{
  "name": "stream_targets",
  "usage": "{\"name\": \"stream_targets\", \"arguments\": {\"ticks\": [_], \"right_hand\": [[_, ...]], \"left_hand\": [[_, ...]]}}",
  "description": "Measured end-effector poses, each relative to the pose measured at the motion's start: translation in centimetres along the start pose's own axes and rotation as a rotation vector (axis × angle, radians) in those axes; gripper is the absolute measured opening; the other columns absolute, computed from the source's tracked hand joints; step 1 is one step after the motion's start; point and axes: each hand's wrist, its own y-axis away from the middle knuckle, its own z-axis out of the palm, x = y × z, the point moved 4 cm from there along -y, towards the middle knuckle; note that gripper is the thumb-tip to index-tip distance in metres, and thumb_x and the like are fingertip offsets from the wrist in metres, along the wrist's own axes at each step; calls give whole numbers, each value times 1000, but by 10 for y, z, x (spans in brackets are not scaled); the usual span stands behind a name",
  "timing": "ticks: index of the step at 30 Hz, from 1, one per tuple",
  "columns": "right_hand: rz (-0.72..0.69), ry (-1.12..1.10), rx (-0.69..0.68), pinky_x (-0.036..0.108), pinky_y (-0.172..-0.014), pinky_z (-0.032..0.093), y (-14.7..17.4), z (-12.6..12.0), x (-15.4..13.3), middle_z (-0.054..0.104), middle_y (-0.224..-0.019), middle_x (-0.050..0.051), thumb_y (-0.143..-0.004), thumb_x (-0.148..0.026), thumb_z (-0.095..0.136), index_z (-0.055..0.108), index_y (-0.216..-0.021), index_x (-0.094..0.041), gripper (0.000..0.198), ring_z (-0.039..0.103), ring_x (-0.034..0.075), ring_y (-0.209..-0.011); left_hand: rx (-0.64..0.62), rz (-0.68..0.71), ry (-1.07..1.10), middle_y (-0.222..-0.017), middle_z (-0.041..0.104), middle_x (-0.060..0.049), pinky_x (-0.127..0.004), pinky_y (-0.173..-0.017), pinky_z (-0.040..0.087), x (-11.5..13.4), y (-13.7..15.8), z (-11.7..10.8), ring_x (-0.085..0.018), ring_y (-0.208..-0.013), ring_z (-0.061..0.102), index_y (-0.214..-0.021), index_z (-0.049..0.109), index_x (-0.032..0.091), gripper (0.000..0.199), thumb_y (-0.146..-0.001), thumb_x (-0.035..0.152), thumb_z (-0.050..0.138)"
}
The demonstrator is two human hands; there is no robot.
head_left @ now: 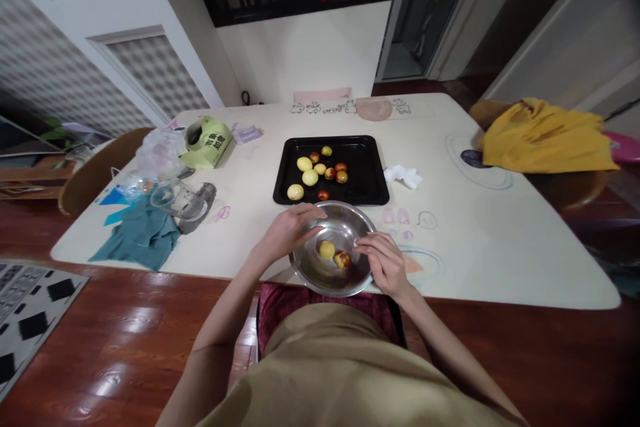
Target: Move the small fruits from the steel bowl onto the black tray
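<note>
A shiny steel bowl [345,283] rests at the table's near edge, with a yellow fruit [327,249] and a mottled red-and-yellow fruit, like a jujube [343,259], inside. My left hand [290,230] lies over the bowl's left rim, fingers stretched and thumb apart, nothing between them. At the right rim, the fingers of my right hand [385,260] are pinched together over the bowl. A tiny pale bit shows at their tips, too small to name. Just beyond the bowl, a black tray [360,180] carries several yellow and red-brown fruits [310,177].
Right of the tray lies a crumpled white tissue [404,176]. On the left are a teal cloth [143,237], a clear cup [170,197], plastic bags [160,153] and a green paper container [209,142]. Yellow cloth [545,137] drapes a chair at right.
</note>
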Motion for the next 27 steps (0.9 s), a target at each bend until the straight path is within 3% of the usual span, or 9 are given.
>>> {"name": "stream_targets", "arguments": {"ticks": [9,19,27], "right_hand": [[7,-4,2,46,-90,58,0,-1,0,78,-96,8,-103,-14,44,76,-103,-20,33,72,22,-86],[2,-14,-7,47,-91,59,1,0,1,79,-98,8,-102,-14,45,76,-106,-21,33,73,23,-87],[-27,10,23,46,-88,60,-1,0,-3,79,-96,8,-101,-11,47,75,-105,-20,30,73,22,-87]], "left_hand": [[16,3,8,-124,75,-12,-45,-102,63,0,5,9,-26,-119,72,-123,70,17,23,-103,27,65],[74,-6,-7,-128,73,-12,-43,-102,63,8,8,-9,-25,-121,72,-125,70,20,23,-105,29,62],[78,-18,-2,-130,72,-13,-46,-106,62,9,6,-10,-25,-125,70,-125,70,20,23,-104,28,64]]}}
